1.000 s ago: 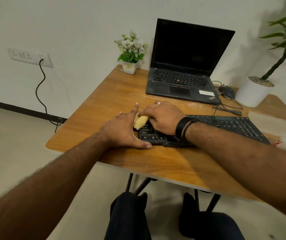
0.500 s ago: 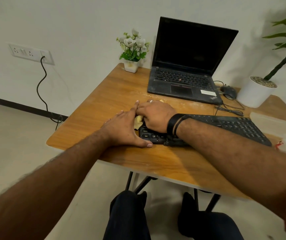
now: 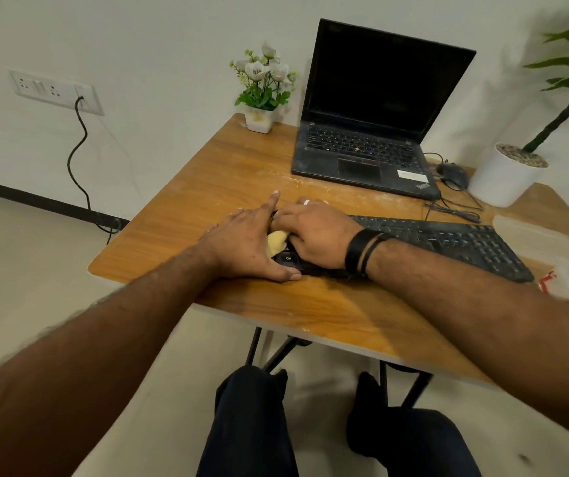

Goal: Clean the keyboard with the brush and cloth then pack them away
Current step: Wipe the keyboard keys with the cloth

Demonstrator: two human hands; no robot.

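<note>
Change: I see right hand (image 3: 314,232) shift the bunched yellow cloth (image 3: 277,242) leftward along the keyboard (image 3: 448,241).
Right fingers: curled, gripping cloth.
Left hand (image 3: 245,247): flat, fingers spread, bracing the keyboard's end.

An office-like desk corner: a laptop (image 3: 372,132), keyboard (image 3: 448,242), mouse (image 3: 453,173) and wall socket (image 3: 52,91).

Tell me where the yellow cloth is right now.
In the head view the cloth sits bunched under the right hand on the keyboard's left end, right beside the left hand.

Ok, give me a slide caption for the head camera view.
Right hand wipes the black keyboard's left end with a yellow cloth while the left hand steadies it on the wooden table.
</note>
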